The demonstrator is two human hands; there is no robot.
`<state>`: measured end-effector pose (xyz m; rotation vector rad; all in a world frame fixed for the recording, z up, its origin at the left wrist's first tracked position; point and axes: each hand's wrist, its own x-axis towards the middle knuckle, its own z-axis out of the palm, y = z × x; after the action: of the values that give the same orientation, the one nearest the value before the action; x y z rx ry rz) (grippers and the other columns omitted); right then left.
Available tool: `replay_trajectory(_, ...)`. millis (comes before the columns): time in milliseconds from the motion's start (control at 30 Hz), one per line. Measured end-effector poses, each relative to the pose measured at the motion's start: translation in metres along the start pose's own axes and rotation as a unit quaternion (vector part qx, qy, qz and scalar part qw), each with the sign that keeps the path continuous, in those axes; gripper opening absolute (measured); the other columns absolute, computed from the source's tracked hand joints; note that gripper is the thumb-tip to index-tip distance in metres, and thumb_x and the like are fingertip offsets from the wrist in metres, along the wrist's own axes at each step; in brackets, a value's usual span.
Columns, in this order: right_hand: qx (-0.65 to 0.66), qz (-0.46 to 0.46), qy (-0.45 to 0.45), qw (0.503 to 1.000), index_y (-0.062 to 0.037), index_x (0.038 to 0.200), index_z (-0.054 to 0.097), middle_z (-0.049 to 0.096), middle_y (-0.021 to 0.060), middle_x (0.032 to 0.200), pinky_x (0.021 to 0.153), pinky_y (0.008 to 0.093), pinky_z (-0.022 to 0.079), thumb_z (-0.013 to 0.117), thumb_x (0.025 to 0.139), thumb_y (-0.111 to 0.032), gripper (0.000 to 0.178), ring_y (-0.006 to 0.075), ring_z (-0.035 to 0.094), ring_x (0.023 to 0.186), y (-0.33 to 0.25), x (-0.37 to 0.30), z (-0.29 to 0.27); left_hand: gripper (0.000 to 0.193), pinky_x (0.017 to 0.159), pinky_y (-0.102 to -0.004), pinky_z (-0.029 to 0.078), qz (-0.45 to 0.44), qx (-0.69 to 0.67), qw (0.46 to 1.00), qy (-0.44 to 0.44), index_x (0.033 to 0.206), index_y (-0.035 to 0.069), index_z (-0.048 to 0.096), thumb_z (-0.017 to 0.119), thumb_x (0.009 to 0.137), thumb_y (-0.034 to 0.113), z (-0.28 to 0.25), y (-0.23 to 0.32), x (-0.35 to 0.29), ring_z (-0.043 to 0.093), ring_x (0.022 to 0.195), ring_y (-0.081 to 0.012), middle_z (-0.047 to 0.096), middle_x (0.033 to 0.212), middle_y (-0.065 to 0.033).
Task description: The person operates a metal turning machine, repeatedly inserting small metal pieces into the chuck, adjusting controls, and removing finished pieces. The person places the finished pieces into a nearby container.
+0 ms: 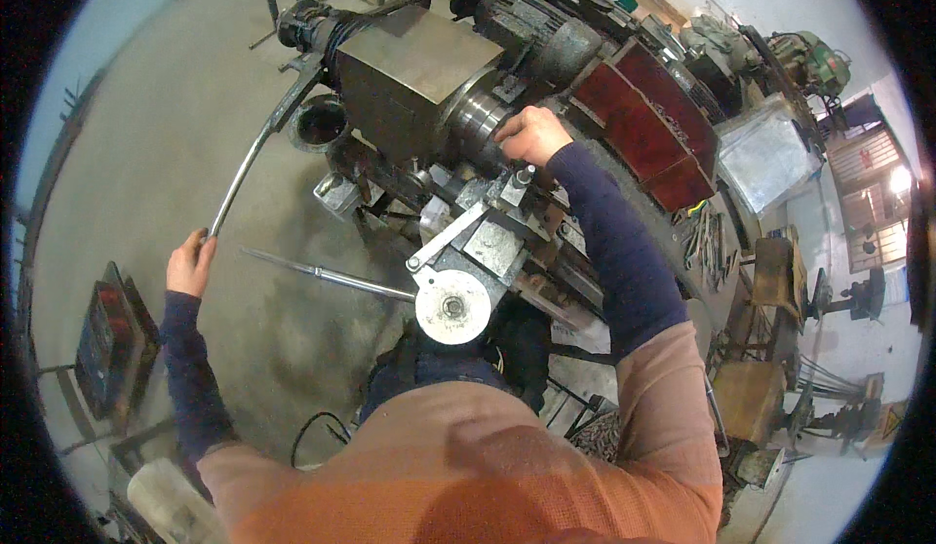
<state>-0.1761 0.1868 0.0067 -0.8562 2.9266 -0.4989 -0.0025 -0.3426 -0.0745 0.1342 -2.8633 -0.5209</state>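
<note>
My left hand [189,265] is closed round the lower end of a long metal lever [244,174], which runs up to the far left end of a small lathe's headstock [414,61]. At the front of the round steel chuck [478,118] is my right hand [533,136], its fingers bent and pinched together. What the right fingertips hold, if anything, is hidden. Nearer to me is the slide with a tool post [519,185] and a flat clamp arm [450,235]. A pale round disc [452,307] with a long handle rod [361,284] sits close to my lap.
An electric motor [541,37] stands behind the chuck. Right of it lies a dark red metal tray [648,120], then a silvery sheet-covered box [770,159]. Several thin tools [710,247] lie below that. A dark red case [109,344] stands at the left. Drill-like machines [848,295] line the right wall.
</note>
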Motion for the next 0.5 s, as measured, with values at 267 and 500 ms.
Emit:
replay_trajectory(267, 0.030, 0.068, -0.009, 0.997, -0.0083, 0.075, 0.070, 0.064, 0.0146, 0.071, 0.066, 0.0350, 0.050, 0.060, 0.054, -0.022, 0.028, 0.0297, 0.062, 0.067, -0.001, 0.006, 0.003, 0.023, 0.069, -0.0443, 0.048, -0.087, 0.230, 0.965, -0.091, 0.094, 0.008, 0.056, 0.059, 0.078, 0.024, 0.017, 0.014, 0.049, 0.060, 0.080, -0.0348, 0.062, 0.081, -0.0170)
replay_trajectory(500, 0.021, 0.121, 0.042, 0.992, -0.0085, 0.073, 0.070, 0.063, 0.0143, 0.068, 0.063, 0.0358, 0.049, 0.059, 0.055, -0.024, 0.025, 0.0297, 0.062, 0.064, -0.007, 0.002, 0.005, 0.024, 0.080, -0.0382, 0.048, -0.202, 0.339, 0.913, -0.101, 0.100, 0.014, 0.063, 0.054, 0.077, 0.014, -0.006, -0.073, 0.166, 0.059, 0.097, -0.0264, 0.063, 0.101, -0.0093)
